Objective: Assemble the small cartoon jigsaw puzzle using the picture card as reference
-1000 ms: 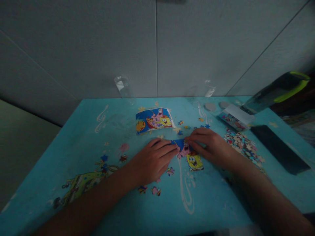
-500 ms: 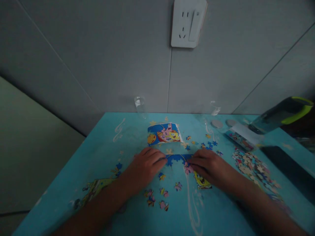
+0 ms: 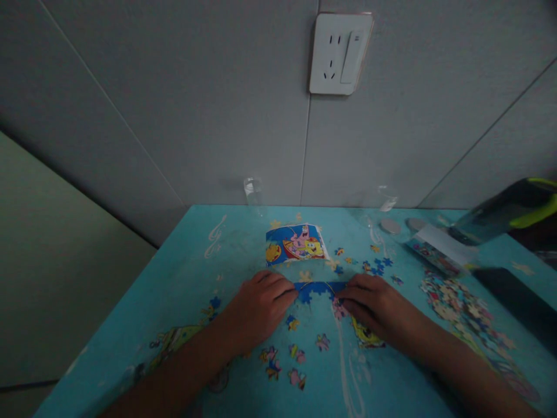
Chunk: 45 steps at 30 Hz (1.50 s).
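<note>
A partly joined jigsaw puzzle (image 3: 315, 288) lies on the table, its blue top strip running between my two hands. My left hand (image 3: 267, 302) has its fingers closed at the strip's left end, covering that part. At the right end, my right hand (image 3: 369, 299) pinches the edge beside a pink section; a yellow section (image 3: 368, 335) shows below its fingers. Loose puzzle pieces (image 3: 297, 353) are scattered in front of the strip. Behind it lies a curled reference picture (image 3: 296, 242) with the cartoon scene in blue, pink and yellow.
To the right are a heap of pieces (image 3: 461, 310), a folded picture card (image 3: 437, 252), a dark flat object (image 3: 517, 302) and a bottle with a green handle (image 3: 500, 212). Clear containers (image 3: 253, 194) stand by the wall. My left forearm partly covers another puzzle section (image 3: 176, 339).
The view has shifted slightly, so everything sits a little lower and further right. Both hands stay at the ends of the blue strip, with hardly any movement against the table.
</note>
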Motion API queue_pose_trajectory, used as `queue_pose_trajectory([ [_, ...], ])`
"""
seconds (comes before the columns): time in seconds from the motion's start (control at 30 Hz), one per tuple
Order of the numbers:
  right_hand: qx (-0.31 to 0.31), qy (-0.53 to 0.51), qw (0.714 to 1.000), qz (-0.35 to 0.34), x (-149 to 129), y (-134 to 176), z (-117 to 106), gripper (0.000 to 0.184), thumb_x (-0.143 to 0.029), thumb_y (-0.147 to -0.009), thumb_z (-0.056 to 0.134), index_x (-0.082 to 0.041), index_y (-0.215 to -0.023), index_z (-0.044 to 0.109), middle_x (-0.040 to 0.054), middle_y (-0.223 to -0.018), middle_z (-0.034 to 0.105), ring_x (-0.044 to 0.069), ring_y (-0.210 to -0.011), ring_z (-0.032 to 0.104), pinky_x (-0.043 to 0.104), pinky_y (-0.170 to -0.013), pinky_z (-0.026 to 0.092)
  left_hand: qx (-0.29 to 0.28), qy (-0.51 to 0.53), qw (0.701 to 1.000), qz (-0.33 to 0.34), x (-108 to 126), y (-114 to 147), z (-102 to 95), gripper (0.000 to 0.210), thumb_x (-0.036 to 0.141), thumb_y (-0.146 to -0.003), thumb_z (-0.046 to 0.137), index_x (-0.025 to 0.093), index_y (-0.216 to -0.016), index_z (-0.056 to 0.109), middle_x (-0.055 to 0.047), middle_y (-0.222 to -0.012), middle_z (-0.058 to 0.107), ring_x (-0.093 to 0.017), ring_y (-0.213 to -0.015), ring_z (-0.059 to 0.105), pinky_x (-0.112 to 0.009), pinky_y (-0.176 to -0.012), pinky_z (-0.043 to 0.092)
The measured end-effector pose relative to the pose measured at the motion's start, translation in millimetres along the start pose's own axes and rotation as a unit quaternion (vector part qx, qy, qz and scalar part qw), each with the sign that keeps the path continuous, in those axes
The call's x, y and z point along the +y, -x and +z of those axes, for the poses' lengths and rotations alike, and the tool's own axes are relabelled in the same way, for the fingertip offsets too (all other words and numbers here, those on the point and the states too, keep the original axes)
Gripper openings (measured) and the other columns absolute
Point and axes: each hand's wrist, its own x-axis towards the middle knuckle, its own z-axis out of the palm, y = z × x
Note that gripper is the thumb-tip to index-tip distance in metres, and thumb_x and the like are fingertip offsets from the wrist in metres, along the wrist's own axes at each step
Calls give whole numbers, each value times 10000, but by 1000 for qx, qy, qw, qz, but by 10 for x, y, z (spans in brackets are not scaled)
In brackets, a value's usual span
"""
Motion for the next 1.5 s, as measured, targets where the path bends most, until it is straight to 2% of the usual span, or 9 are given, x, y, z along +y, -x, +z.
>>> queue_pose_trajectory([
  [0.27, 32, 22, 998, 45, 159, 35, -196, 233, -224, -1020, 515, -236, -1089, 737, 67, -999, 720, 201, -904, 680, 345, -849, 535, -9, 11, 1000, 2, -25, 20, -18, 230, 162, -1004, 513, 167, -1175, 666, -70, -1121, 711, -216, -1041, 641, -434, -959, 509],
  [0.5, 56, 25, 995, 83, 238, 80, -305, 180, -215, -988, 576, -248, -1014, 751, 40, -972, 755, 188, -874, 703, 334, -833, 552, -1, 13, 1000, 27, -91, 53, 12, 351, 98, -961, 482, 154, -1272, 635, -100, -1198, 689, -241, -1076, 634, -460, -946, 531],
  [0.9, -4, -22, 998, 53, 230, 60, -170, 213, -235, -959, 618, -301, -1103, 761, 18, -970, 755, 184, -892, 700, 359, -850, 557, -15, 2, 999, 40, -116, 42, 2, 302, 101, -1005, 442, 148, -1212, 657, -93, -1199, 690, -232, -1096, 632, -461, -969, 531],
  [1.03, -2, -17, 998, 57, 191, 33, -117, 247, -207, -983, 573, -287, -1141, 746, 23, -1005, 750, 182, -938, 701, 386, -945, 536, -37, 4, 997, 70, -143, 58, 5, 348, 122, -1017, 455, 174, -1325, 608, -92, -1316, 660, -239, -1183, 606, -470, -1013, 520],
  [1.1, 7, -13, 998, 55, 169, 34, -130, 245, -220, -987, 576, -292, -1147, 747, 30, -1007, 738, 187, -945, 694, 383, -933, 540, -42, 7, 996, 74, -155, 68, 18, 381, 117, -1012, 458, 189, -1363, 588, -92, -1365, 638, -239, -1226, 591, -478, -1046, 508],
  [1.2, -2, -15, 999, 36, 141, 77, -186, 266, -286, -962, 643, -309, -1212, 731, 46, -1051, 706, 199, -958, 675, 375, -904, 545, -42, 4, 996, 72, -164, 77, 35, 396, 98, -1005, 445, 182, -1363, 591, -96, -1387, 629, -243, -1257, 581, -501, -1071, 497],
  [1.27, -24, -14, 999, 33, 123, 131, -217, 365, -299, -909, 715, -305, -1274, 699, 61, -1126, 680, 219, -1018, 660, 394, -939, 534, -46, 1, 996, 75, -163, 82, 39, 406, 84, -1001, 431, 174, -1364, 590, -96, -1399, 624, -240, -1274, 578, -508, -1088, 490],
  [1.4, -51, -14, 998, 43, 95, 228, -205, 545, -224, -820, 791, -279, -1343, 647, 93, -1333, 599, 271, -1197, 593, 448, -1049, 483, -45, 9, 996, 73, -153, 89, 43, 431, 67, -994, 424, 176, -1381, 579, -97, -1424, 612, -218, -1308, 575, -490, -1124, 476],
  [1.5, -56, -23, 997, 45, 76, 233, -179, 532, -182, -824, 771, -271, -1334, 647, 95, -1369, 575, 273, -1231, 572, 452, -1075, 471, -38, 19, 996, 80, -141, 86, 44, 454, 62, -988, 423, 177, -1405, 562, -106, -1463, 582, -208, -1336, 565, -471, -1132, 478],
])
